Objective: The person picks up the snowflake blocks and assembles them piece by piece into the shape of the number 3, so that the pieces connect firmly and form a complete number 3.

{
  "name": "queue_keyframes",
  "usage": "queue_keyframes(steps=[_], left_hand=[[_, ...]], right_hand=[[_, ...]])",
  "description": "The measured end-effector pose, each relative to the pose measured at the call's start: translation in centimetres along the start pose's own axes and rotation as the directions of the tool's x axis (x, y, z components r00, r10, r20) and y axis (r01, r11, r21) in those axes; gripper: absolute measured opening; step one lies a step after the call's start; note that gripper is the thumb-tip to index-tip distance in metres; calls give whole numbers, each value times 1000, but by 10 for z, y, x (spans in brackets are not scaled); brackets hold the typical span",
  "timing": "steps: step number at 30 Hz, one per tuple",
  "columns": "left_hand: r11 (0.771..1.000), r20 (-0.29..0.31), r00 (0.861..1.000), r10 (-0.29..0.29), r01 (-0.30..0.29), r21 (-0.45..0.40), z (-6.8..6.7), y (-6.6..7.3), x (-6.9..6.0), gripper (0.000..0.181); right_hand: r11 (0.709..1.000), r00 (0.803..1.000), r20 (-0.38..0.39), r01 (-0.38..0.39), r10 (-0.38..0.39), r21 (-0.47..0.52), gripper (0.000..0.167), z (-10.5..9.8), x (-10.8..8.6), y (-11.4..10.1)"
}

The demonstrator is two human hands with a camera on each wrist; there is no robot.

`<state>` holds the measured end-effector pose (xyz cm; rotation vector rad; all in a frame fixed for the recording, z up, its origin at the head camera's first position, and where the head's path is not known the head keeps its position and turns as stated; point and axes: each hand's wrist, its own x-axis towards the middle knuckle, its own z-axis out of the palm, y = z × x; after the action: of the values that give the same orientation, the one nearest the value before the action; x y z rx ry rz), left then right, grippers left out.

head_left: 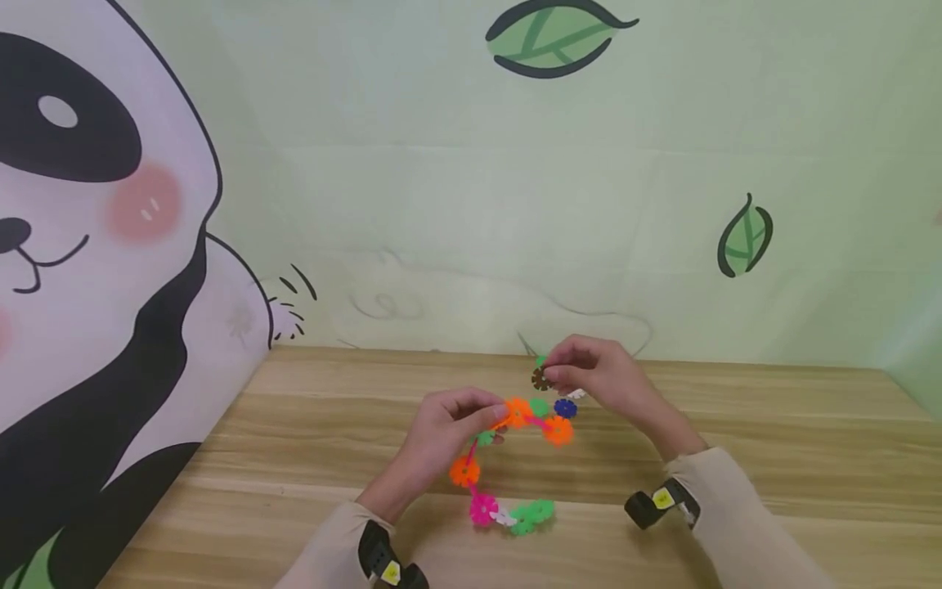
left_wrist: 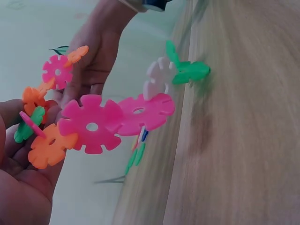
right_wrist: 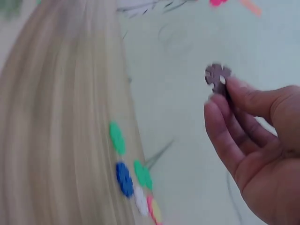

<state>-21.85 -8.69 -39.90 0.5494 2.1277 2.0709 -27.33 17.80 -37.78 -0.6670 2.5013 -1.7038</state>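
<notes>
My left hand point(head_left: 445, 429) pinches a curved chain of interlocking snowflake discs between thumb and fingers. One end of the chain has an orange disc point(head_left: 558, 430); pink discs point(left_wrist: 89, 125), a white disc point(left_wrist: 158, 78) and green discs point(head_left: 531, 517) form the other end, hanging low over the table. To the right and farther back, my right hand point(head_left: 599, 372) holds a single brown snowflake disc point(right_wrist: 216, 77) between thumb and fingertips. The brown disc is apart from the chain, in the air.
Loose snowflake discs lie near the table's back edge: a blue one point(right_wrist: 124, 179), green ones point(right_wrist: 117, 137), a white one point(right_wrist: 140, 200) and a pink-and-yellow pair point(right_wrist: 153, 209). Behind the wooden table point(head_left: 331, 458) stands a pale green wall point(head_left: 412, 204) with a panda drawing point(head_left: 169, 270).
</notes>
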Motion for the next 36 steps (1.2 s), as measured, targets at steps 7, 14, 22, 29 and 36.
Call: queue_keyframes(steps=[7,14,22,29,36], left_hand=[[995,43,999,-26,21,97,2,1,-1,17],[993,75,996,-45,36,113,2,1,0,17],[992,113,992,-53,39,120,0,3,-1,19],[988,124,990,-66,48,146,0,1,-1,19],[989,140,988,-60,40,141,0,0,-2,20]], right_hand=[[995,995,78,55,-61,80,8,12,-8,-9],[991,991,91,86,-96,106,8,13,-10,-11],[987,977,169,113,-131,116,9,15,-11,-12],[984,963,213,145,-165,108,8,15,-14,-14],[978,954,223,182,-201,101,10,16,-14,-17]])
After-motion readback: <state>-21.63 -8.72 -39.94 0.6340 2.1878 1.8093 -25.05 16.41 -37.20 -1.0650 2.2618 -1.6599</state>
